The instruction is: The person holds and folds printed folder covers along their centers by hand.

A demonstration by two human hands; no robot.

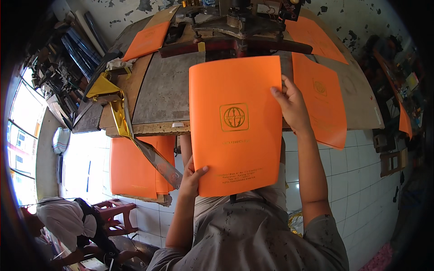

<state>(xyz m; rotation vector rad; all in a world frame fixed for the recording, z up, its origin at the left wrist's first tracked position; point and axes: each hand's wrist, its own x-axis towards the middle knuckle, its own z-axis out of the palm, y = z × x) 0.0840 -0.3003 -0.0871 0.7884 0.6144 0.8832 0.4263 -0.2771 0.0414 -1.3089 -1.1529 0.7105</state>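
An orange folder (235, 158) with a gold globe emblem and gold lettering is held upright in front of me, above my lap. My left hand (193, 177) pinches its lower left edge, thumb on the front. On the upper right edge, my right hand (290, 101) grips with the thumb in front and the fingers partly hidden behind. Behind the folder stands a worktable (165, 95) bearing a dark metal press (239, 27). More orange folders (318, 97) with the same emblem lie on the table's right side, close to my right hand.
At the far left of the table lies another orange stack (148, 39). Gold foil (118, 113) trails off the table edge toward my left hand. Below sit more orange sheets (135, 165) on a low board. Another person (68, 221) bends beside a red stool (118, 214) at lower left.
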